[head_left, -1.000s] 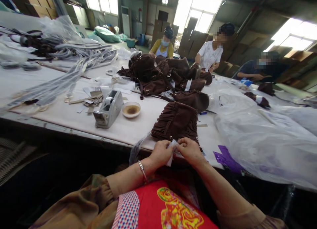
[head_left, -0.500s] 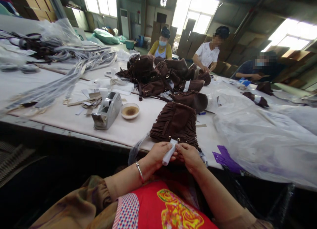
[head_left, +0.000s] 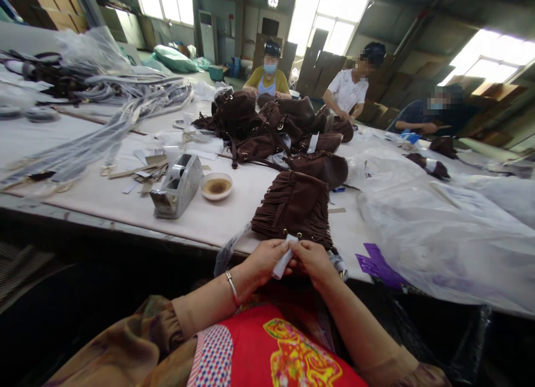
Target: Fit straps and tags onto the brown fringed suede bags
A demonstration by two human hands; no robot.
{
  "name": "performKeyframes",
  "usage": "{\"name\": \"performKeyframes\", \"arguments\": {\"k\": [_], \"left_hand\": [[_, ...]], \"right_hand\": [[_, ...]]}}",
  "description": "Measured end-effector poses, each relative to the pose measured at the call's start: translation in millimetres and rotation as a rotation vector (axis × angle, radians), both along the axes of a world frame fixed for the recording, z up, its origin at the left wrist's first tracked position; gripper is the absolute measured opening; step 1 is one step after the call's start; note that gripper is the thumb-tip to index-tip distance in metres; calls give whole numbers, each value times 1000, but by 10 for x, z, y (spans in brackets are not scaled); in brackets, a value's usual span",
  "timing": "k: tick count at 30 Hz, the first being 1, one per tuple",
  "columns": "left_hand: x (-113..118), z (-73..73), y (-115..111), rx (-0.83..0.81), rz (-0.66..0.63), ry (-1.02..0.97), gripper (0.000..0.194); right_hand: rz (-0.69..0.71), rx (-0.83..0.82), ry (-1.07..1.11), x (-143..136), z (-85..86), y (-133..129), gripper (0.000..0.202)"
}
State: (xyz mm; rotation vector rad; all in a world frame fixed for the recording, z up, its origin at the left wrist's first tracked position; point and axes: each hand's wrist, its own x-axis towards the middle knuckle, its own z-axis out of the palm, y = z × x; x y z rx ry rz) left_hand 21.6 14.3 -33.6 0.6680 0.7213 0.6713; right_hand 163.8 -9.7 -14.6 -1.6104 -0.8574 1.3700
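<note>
A dark brown fringed bag (head_left: 295, 203) lies at the table's front edge, its end with small gold-coloured rings toward me. Right at that end, a rolled strip of white wrapping (head_left: 284, 261) slants down between my hands. My left hand (head_left: 265, 260) is closed on the strip from the left, thumb on top. From the right, my right hand (head_left: 313, 260) pinches the strip's upper part near the rings. Whatever is inside the wrapping is hidden, and so are several of my lower fingers.
Left of the bag stand a small white dish (head_left: 216, 186) and a grey tape dispenser (head_left: 178, 186). Behind are more brown bags (head_left: 276, 127). Plastic sheeting (head_left: 438, 225) covers the right side, with purple tape (head_left: 378, 264) at its edge. Several people work across the table.
The whole view has shifted slightly. Both hands stay at the bag's near end, and the white strip looks more tightly and flatly rolled. The co-worker in yellow has raised their head.
</note>
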Motion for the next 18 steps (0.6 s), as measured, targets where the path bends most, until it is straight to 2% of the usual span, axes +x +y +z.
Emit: {"name": "performKeyframes", "arguments": {"k": [3, 7, 11, 14, 18], "left_hand": [[-98, 31, -80, -53, 1, 11, 36], [-255, 58, -253, -135, -83, 16, 37], [-254, 65, -340, -27, -18, 162, 45], [-194, 60, -344, 67, -23, 260, 44], [-166, 54, -358, 192, -73, 389, 36]], "right_hand": [[-31, 50, 24, -44, -37, 20, 47], [-76, 102, 115, -45, -147, -13, 46], [6, 123, 244, -63, -182, -76, 45], [86, 74, 351, -131, -181, -138, 45], [2, 57, 243, -220, -247, -182, 45]]}}
